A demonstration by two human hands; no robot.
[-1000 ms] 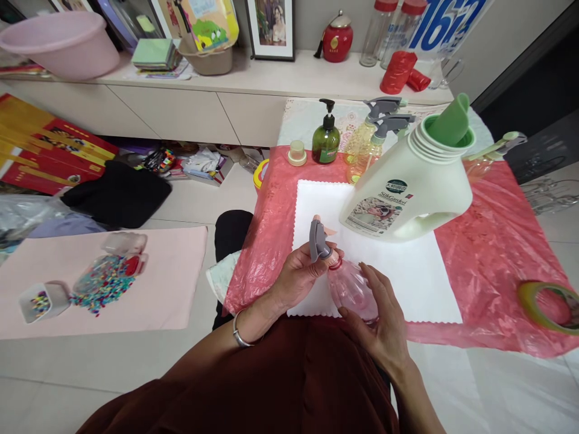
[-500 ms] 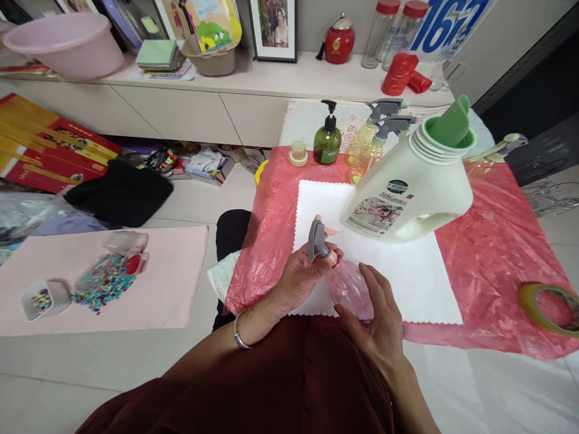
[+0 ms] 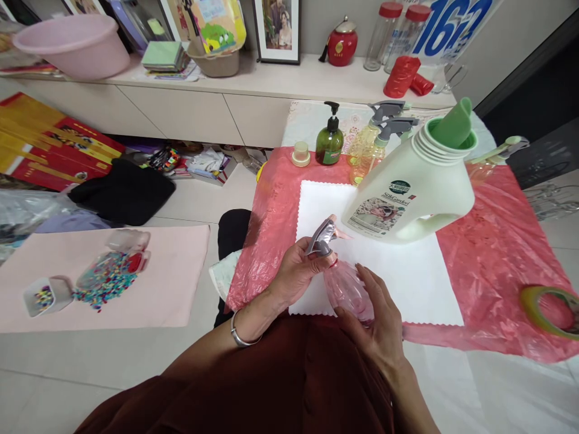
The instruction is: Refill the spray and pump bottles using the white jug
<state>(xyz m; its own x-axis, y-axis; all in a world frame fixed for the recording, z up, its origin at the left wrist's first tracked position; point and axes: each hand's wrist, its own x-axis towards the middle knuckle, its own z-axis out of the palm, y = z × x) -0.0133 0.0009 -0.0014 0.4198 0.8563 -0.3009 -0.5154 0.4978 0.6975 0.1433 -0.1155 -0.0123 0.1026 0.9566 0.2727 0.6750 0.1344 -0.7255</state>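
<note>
A clear pink spray bottle [image 3: 346, 286] with a grey and pink trigger head [image 3: 322, 237] is tilted between my hands over a white sheet [image 3: 420, 283]. My left hand [image 3: 296, 271] is closed around the collar just below the trigger. Fingers and thumb of my right hand [image 3: 375, 307] grip the lower body of the bottle from the right side. Just beyond, a large pale green jug [image 3: 411, 187] stands on the sheet with a green spout piece [image 3: 455, 123] in its mouth.
Behind the sheet stand a green pump bottle [image 3: 330, 141], a cream cap [image 3: 300, 154] and yellow spray bottles [image 3: 365, 154]. Pink plastic [image 3: 260, 241] covers the table. A tape roll [image 3: 549, 310] lies at right. Colourful beads [image 3: 106, 283] lie on a pink sheet at left.
The trigger head has turned on the bottle, its nozzle now pointing further right and away. My left fingers have shifted round the collar; my right hand keeps its hold on the body.
</note>
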